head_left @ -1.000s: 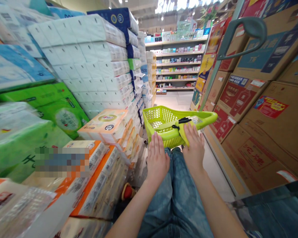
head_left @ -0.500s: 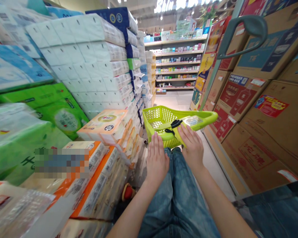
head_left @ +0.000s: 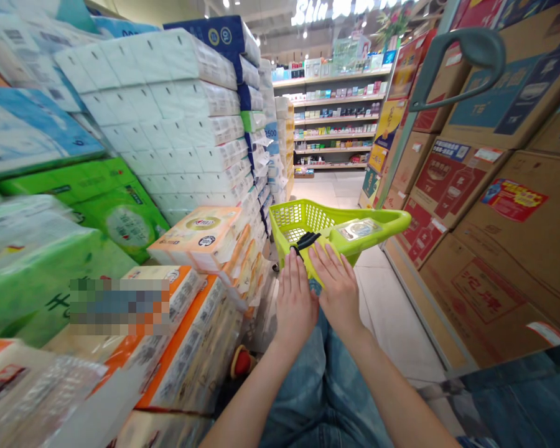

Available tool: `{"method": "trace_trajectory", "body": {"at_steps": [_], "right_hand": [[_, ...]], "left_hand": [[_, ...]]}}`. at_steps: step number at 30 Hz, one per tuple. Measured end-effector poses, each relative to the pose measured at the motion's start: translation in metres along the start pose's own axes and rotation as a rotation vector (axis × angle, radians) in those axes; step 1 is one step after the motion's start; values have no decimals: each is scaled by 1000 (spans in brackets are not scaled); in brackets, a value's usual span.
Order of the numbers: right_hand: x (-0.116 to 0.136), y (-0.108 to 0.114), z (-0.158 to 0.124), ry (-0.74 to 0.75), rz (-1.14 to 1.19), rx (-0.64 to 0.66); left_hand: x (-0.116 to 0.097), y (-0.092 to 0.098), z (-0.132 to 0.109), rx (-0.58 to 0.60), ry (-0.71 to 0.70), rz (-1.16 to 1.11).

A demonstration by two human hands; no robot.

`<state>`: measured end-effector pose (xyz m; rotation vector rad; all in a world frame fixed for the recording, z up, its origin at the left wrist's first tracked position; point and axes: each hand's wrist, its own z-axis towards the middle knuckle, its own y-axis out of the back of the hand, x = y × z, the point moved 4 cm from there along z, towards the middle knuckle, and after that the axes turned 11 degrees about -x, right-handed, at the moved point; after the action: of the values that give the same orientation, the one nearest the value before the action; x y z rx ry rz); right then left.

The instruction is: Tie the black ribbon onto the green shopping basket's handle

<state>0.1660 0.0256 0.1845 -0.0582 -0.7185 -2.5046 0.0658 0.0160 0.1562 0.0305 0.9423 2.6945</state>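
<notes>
A lime-green wheeled shopping basket (head_left: 326,218) with a long pull handle stands in front of my knees. My right hand (head_left: 338,286) lies over a yellow piece with a black strap-like end (head_left: 307,241) at the basket's near side; its fingers are long and close together on it, and the thumb is hidden. What kind of thing this is I cannot make out. My left hand (head_left: 296,298) is beside it, fingers stretched out and flat, tips close to the black end. A clear-covered label (head_left: 358,229) sits on the basket near the handle.
Tissue packs in white wrap (head_left: 144,93) and orange packs (head_left: 196,230) are piled on the left. Cardboard cartons (head_left: 508,249) line the right, with a grey handle (head_left: 462,68) on a post before them. Stocked shelves (head_left: 336,118) stand at the aisle's far end.
My right hand has moved left, toward my left hand, and the yellow piece with its black end has shifted left with it. My left hand has barely moved.
</notes>
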Motion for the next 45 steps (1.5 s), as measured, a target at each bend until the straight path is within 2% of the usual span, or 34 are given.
{"method": "trace_trajectory", "body": {"at_steps": [2,5,7,9,14,17,20,23,27,29,32,36,38,41,45], "right_hand": [[-26,7,5,-10,-40,16],[-64,19,14,-141,-124,-40],[-73,22,17,-231,-161,-73],[-62,19,16,-260,-166,-75],[7,-2,5,-107,-24,-5],[21,-4,1,-69,13,-12],[7,0,1,-9,5,22],[-27,9,4,29,-50,52],[-76,25,12,-92,-135,-14],[-84,28,14,-173,-143,-54],[-64,22,9,-205,-140,-90],[-5,5,-2,-44,-26,-19],[10,2,-5,11,19,-9],[4,3,-5,44,14,-4],[-38,13,0,34,-63,-15]], "left_hand": [[0,0,0,11,3,-2],[-1,1,-1,14,-3,-4],[-2,1,-1,9,1,-8],[-3,0,-1,5,7,-11],[-2,-2,-1,-17,23,28],[-2,0,0,-12,15,47],[-2,1,1,15,9,21],[-3,2,1,21,13,3],[-4,2,0,16,16,-14],[-6,1,0,8,27,-16],[-8,1,1,-3,42,-25],[-7,1,1,-6,47,-6],[-6,1,1,-7,45,17],[-6,1,1,1,40,26],[-7,2,1,19,36,14]]}}
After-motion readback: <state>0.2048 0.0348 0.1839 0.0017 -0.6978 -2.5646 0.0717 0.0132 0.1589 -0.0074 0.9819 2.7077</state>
